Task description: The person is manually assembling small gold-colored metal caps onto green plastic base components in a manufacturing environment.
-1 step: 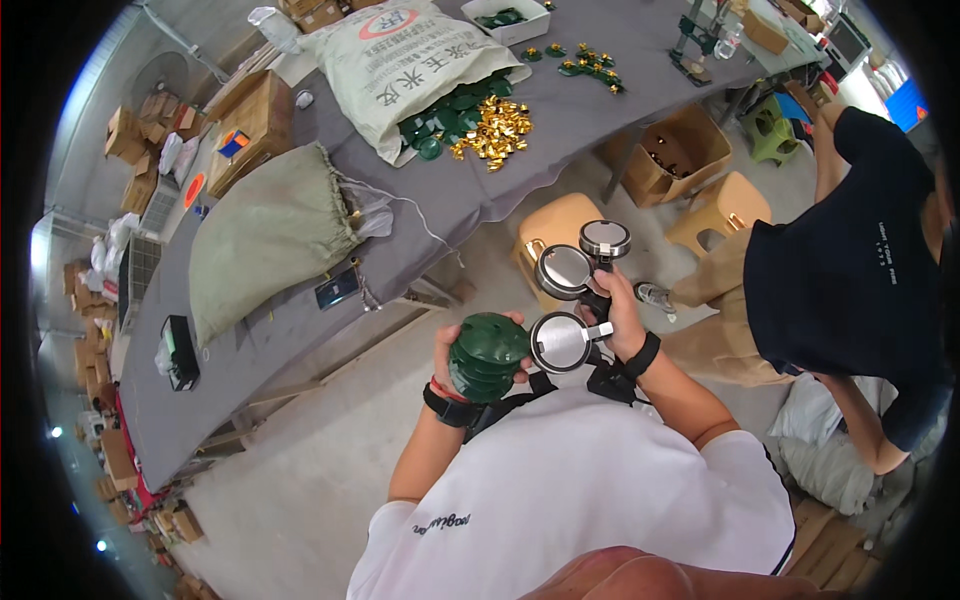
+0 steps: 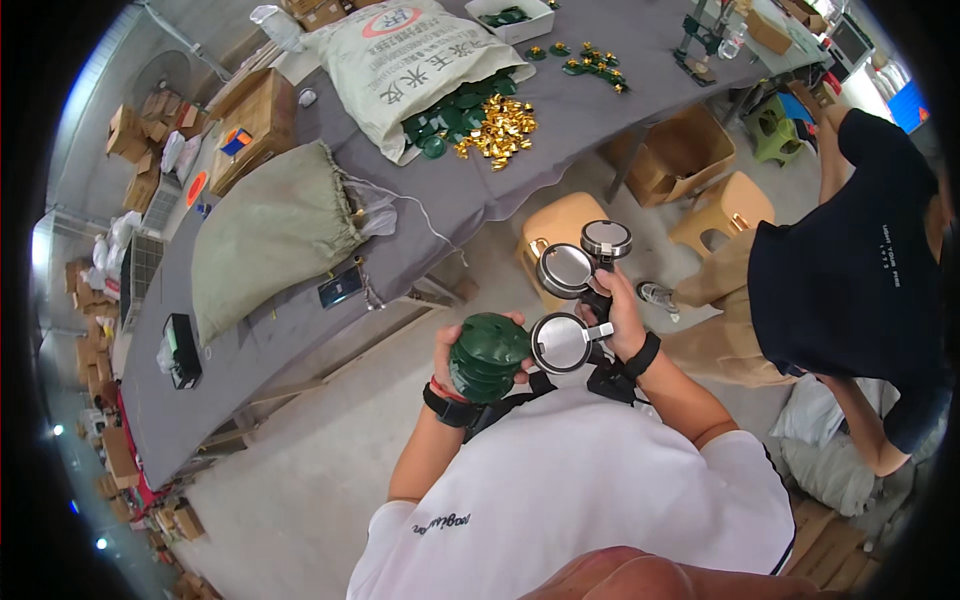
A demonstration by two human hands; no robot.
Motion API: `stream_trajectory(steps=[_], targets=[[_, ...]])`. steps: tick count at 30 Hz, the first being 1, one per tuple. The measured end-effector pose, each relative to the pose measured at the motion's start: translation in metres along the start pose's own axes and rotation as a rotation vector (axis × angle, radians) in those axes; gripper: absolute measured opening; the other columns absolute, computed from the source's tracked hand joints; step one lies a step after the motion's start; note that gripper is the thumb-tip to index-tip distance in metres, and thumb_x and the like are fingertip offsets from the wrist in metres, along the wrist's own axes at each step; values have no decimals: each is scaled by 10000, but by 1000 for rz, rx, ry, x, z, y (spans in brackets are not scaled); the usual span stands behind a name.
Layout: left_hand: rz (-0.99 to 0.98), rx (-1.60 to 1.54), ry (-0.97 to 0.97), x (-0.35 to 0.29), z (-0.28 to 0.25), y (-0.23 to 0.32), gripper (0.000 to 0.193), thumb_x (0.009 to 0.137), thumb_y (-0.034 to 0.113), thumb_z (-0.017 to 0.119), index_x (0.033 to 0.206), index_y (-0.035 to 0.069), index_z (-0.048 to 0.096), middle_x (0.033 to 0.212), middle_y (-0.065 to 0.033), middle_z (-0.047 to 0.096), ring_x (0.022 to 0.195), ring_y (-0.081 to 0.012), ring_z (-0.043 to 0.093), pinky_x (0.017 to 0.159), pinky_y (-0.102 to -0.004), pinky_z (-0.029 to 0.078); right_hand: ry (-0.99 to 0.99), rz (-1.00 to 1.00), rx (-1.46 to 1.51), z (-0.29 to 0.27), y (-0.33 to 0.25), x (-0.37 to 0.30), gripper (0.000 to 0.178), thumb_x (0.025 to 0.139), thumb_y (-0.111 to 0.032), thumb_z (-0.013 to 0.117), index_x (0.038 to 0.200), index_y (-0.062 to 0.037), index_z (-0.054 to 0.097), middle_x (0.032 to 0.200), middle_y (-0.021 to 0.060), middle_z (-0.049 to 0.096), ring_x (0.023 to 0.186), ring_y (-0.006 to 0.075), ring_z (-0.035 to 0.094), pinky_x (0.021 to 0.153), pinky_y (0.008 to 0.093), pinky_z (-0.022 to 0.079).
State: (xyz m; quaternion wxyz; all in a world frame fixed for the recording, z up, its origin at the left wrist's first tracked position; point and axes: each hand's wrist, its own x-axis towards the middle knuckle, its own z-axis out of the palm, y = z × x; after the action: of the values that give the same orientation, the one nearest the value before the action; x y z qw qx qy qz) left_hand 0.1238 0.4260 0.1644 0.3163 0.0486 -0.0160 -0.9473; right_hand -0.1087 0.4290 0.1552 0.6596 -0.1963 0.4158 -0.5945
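Note:
In my left hand [image 2: 442, 350] is a stack of dark green glossy discs [image 2: 487, 352], held upright with the fingers wrapped round its edges. My right hand [image 2: 622, 318] grips three round silver-faced pieces [image 2: 562, 343] with black rims and dark stems. A flat metal tab sticks out from the lowest one toward my fingers. Its rim lies close beside the green stack; I cannot tell whether they touch. Both hands are in front of my chest, off the near side of the table. The stems are partly hidden by my right fingers.
A grey-covered table [image 2: 290, 350] carries a tied olive sack [image 2: 275, 235], an open white sack [image 2: 410, 70] spilling green discs, gold pieces [image 2: 500, 130] and a phone [image 2: 340, 288]. Beyond my right hand are tan stools [image 2: 565, 228] and a cardboard box [image 2: 675, 155]. A co-worker [image 2: 850, 250] stands at right.
The view has shifted very slightly, so the table and its things sit a little further right. Both hands and what they hold stay as they were.

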Motion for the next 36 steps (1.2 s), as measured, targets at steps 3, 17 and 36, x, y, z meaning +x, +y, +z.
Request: stream_trajectory(steps=[3, 17, 36], targets=[[-35, 103, 13, -11, -2, 18, 794, 719, 533, 562, 1256, -28, 397, 993, -218, 575, 858, -331, 567, 671, -400, 416, 31, -15, 34, 11, 19, 15, 307, 892, -252, 466, 1109, -35, 476, 672, 32, 485, 411, 136, 441, 428, 270, 389], [81, 94, 131, -17, -31, 113, 748, 708, 486, 569, 1230, -36, 445, 979, -243, 597, 884, -329, 599, 727, -419, 491, 56, -59, 19, 57, 40, 134, 241, 893, -275, 465, 1008, -64, 477, 767, 56, 538, 423, 133, 442, 432, 249, 401], [364, 169, 284, 78, -2, 281, 675, 778, 432, 525, 1253, -40, 435, 1037, -211, 597, 928, -328, 605, 757, -415, 512, -202, 238, -64, 147, 60, 362, 214, 913, -185, 473, 1104, -88, 477, 767, 25, 537, 473, 110, 497, 380, 241, 410]])
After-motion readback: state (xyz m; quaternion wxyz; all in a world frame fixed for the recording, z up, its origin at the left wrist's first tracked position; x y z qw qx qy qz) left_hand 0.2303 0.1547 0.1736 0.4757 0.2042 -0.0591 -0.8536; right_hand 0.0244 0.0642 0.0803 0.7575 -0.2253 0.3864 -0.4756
